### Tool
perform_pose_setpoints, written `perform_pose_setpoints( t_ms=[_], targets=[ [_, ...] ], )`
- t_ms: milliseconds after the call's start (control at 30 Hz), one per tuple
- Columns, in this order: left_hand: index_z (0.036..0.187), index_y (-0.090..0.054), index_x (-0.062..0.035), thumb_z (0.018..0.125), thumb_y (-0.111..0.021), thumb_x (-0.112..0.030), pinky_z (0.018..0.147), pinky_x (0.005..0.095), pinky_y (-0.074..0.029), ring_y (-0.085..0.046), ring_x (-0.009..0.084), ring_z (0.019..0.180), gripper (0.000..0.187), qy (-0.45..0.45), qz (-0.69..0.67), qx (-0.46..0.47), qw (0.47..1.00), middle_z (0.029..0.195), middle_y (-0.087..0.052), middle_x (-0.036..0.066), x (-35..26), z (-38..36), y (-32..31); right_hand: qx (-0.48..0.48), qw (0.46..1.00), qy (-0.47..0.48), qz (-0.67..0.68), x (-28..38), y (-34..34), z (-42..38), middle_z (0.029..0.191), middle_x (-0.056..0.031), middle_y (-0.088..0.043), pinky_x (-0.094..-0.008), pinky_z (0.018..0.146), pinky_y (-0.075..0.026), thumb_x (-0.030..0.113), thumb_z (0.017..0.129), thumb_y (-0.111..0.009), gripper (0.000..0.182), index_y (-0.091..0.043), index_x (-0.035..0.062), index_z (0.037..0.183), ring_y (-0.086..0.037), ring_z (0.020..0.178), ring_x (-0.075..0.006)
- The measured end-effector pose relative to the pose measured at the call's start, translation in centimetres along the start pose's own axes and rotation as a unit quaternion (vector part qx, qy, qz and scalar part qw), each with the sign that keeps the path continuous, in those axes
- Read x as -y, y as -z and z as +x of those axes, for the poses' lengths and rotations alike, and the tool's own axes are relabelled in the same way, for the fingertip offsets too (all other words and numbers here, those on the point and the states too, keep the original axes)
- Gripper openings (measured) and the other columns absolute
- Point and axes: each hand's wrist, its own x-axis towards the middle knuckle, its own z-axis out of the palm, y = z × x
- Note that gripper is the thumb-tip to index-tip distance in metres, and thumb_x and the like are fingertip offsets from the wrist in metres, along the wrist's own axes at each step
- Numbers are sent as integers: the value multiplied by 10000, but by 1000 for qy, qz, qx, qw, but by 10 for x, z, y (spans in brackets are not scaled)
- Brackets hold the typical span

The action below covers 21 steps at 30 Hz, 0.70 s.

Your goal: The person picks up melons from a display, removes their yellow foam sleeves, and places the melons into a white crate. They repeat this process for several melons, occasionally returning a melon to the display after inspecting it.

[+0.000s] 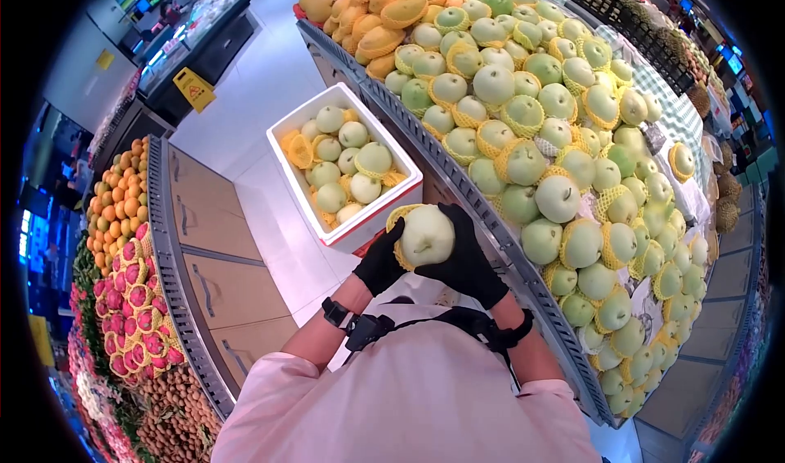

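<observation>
Between my two black-gloved hands is a round, pale green melon (428, 235) with a short stem, facing up at me. A yellow foam net (401, 249) shows along its left side. My left hand (378, 265) closes on the melon and net from the left, its fingers partly hidden. From the right, my right hand (464, 260) wraps round the bare side of the melon. Just beyond my hands, a white foam box (370, 220) on the floor holds several more melons (353, 134) and loose yellow foam nets (301, 150).
A sloping display (467, 207) to my right carries many pale green melons (558, 199), some in nets. Mangoes (382, 42) lie at its far end. On the left stand are oranges (124, 203) and dragon fruit (135, 295). A yellow floor sign (194, 89) stands in the aisle.
</observation>
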Motion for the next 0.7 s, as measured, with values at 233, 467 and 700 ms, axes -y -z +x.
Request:
perform_pose_setpoints(
  t_ms=[233,467,700],
  targets=[
    [1402,-355,-80,954,-537,-325,954,394,-490,-546,248,1174,542,-18,57,-21,998,1321,-514,111,-36,10,5,30,975,-114,188,-23,-1,42,1201,-109,-552,-354,960,-452,197,603,-861,818,-438,15,1280,-533,1112,-205],
    [1307,-450,-25,956,-526,-351,916,336,-508,-617,197,1051,485,-10,161,-89,983,1213,-596,93,-109,45,54,-15,888,-226,401,-58,2,54,1258,-86,-532,-358,987,-422,331,715,-766,811,-393,28,1368,-499,1170,-196],
    [1196,-577,-74,905,-569,-434,695,292,-474,-595,147,851,463,-56,358,-335,870,999,-645,36,-199,96,143,-102,869,-257,410,-51,-22,84,1240,-101,-534,-374,915,-483,329,707,-770,811,-393,29,1360,-540,1117,-217]
  ],
)
